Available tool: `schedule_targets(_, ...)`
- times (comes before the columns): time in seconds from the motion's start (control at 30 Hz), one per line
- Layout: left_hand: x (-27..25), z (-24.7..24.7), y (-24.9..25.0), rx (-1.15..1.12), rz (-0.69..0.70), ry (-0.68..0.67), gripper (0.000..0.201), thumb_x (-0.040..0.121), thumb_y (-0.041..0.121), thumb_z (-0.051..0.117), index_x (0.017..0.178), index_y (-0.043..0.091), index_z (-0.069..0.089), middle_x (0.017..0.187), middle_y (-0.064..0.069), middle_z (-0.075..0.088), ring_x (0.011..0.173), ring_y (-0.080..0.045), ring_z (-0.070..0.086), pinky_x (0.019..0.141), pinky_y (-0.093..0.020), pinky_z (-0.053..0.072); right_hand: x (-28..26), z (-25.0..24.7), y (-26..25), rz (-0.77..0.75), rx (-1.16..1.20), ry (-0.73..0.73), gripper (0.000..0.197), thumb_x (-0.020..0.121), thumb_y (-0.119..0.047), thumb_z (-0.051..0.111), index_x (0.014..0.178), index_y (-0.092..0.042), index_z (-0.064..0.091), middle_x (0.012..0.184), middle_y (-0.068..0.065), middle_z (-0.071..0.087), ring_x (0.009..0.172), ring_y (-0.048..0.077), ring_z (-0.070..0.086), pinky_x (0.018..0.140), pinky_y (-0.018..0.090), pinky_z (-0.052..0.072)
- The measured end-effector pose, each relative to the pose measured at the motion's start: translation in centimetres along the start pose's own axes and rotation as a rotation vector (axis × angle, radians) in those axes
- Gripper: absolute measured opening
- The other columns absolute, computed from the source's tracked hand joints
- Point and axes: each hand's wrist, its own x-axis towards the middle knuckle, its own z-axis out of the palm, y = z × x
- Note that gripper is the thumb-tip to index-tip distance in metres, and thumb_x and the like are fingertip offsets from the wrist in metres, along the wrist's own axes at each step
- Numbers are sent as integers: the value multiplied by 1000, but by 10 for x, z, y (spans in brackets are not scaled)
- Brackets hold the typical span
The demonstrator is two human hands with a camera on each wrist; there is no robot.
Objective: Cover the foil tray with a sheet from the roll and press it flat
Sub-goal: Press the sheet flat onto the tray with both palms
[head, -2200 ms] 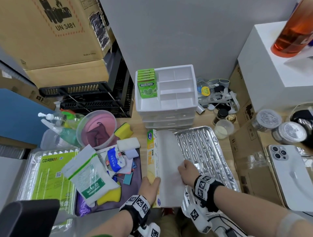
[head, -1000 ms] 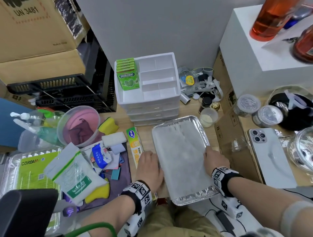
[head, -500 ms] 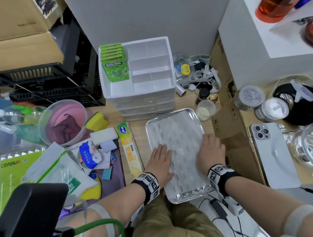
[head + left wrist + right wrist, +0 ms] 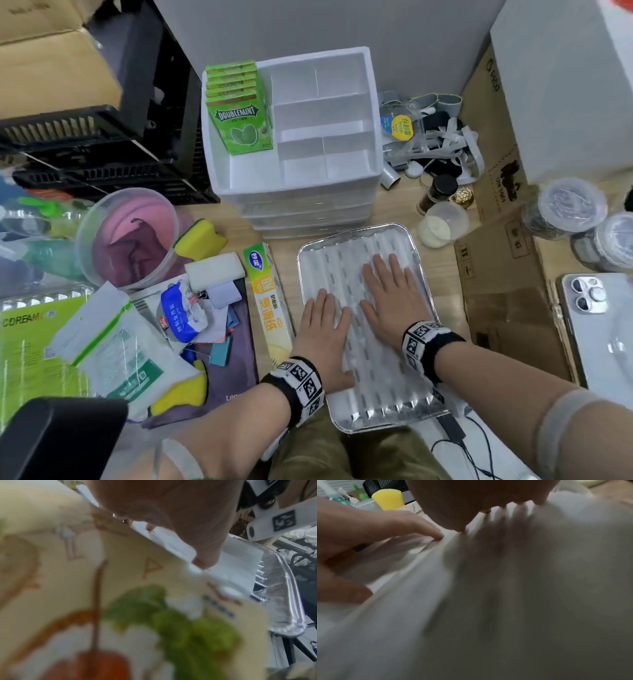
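Observation:
The silver foil tray [image 4: 387,416] lies at the table's near edge, and a white sheet [image 4: 346,260] is spread inside it, with the ribs showing through. Flat on the sheet, fingers straight, lie both hands: my left hand [image 4: 323,325] near the tray's left side, my right hand [image 4: 390,294] further in, toward the middle. The roll's yellow-green box [image 4: 265,291] lies just left of the tray. In the left wrist view the box [image 4: 120,601] fills the frame, blurred, with the tray's rim [image 4: 289,601] and sheet [image 4: 236,572] beyond. The right wrist view shows the sheet [image 4: 505,601], blurred, under both hands.
A white drawer unit [image 4: 298,178] holding green gum packs [image 4: 239,113] stands behind the tray. Sponges, packets and a clear bowl [image 4: 126,236] crowd the left. A cardboard box [image 4: 510,294], lidded jars and a phone [image 4: 603,329] lie on the right. Cables hang off the near edge.
The sheet was drawn from the box across the tray and laid in it. Both hands went from the tray's sides onto the sheet and have slid forward, flattening it.

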Motion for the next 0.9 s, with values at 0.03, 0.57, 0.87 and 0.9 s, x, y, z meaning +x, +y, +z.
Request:
schedule_targets(0.03, -1, -2, -1, -1, -2, -3, 119, 72, 71, 60, 157, 13, 1, 166, -24, -8, 152, -43, -19, 125, -59, -4, 0, 1, -2, -2, 7, 18, 68, 95, -48, 28, 152, -17, 7, 163, 8, 0, 149, 32, -9, 121, 53, 3)
schedule_targets(0.57, 18, 14, 0, -90, -152, 141, 99, 91, 70, 25, 154, 0, -6, 164, -29, -11, 152, -45, -16, 126, -59, -2, -4, 20, 4, 10, -40, 58, 71, 93, -56, 28, 152, -25, 5, 163, 7, -4, 148, 30, -14, 118, 57, 1)
schedule_targets(0.87, 19, 4, 4, -22, -180, 89, 101, 91, 72, 22, 155, 0, -8, 164, -29, -14, 152, -44, -19, 126, -58, -8, -4, 11, 3, -4, -64, 34, 71, 94, -57, 27, 152, -23, 7, 163, 9, 0, 149, 32, -9, 118, 60, 6)
schedule_targets(0.9, 18, 1, 5, -20, -181, 94, 101, 91, 72, 23, 156, 0, -6, 164, -29, -13, 152, -44, -18, 125, -58, -8, -5, 9, 3, -7, -68, 36, 71, 94, -57, 28, 152, -23, 8, 163, 9, 1, 149, 32, -8, 118, 59, 6)
